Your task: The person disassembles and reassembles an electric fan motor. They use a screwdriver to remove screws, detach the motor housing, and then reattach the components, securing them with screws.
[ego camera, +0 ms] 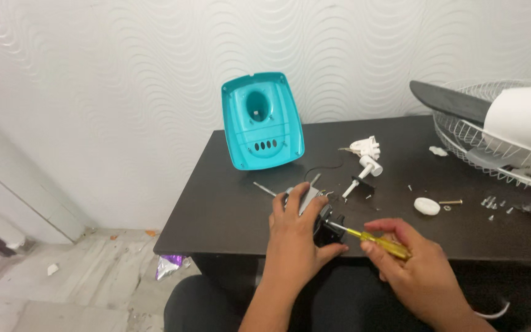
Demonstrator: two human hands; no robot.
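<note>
Fingers of the left hand [299, 230] were clamped over a small black-and-silver metal motor unit [314, 212] near the front edge of the dark wooden table [228, 209], thumb tucked under its right side. The right hand [410, 264] was closed around the yellow translucent handle of a slim screwdriver [370, 237], w/ the steel tip pressed against the motor's right face.

Disassembly looked well advanced. The teal plastic fan housing cover [262, 120] was already off, propped against the patterned wall at the table's back edge. White plastic knob and shaft pieces [367, 157] lay loose mid-table behind the motor, w/ a thin black wire beside them. A round white plastic cap [426, 206] and a brass-coloured bolt [451, 201] sat right of the hands; small screws were scattered toward the right edge. The white wire fan guard [493, 147], w/ a dark grey blade resting on it, occupied the back-right corner.

Judged from this, casing, guard and blade were stripped; the motor itself remained, apparently w/ at least one fastener to go. Whether the tip was seated in a screw couldn't be told.
</note>
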